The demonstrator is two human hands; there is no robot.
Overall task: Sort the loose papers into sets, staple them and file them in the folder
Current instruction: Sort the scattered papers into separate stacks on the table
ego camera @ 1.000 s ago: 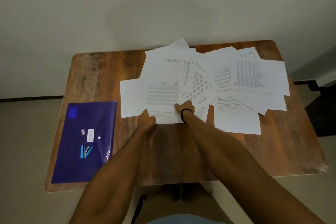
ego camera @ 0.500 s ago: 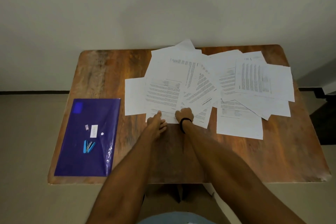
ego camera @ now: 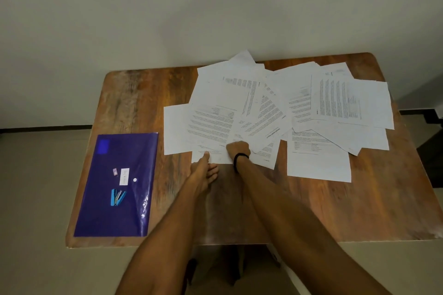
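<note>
White papers (ego camera: 340,103) lie fanned, likely for sorting; our left hand (ego camera: 204,170), fingers straight, pins 1 sheet (ego camera: 221,158) flat while our right hand (ego camera: 238,148) curls beside it, grip unclear.

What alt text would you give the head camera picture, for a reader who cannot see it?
A person's left hand and right hand touch the near edge of loose printed papers spread over a wooden table. A purple folder lies to their left, apart from them, with a small blue stapler showing on it.
</note>
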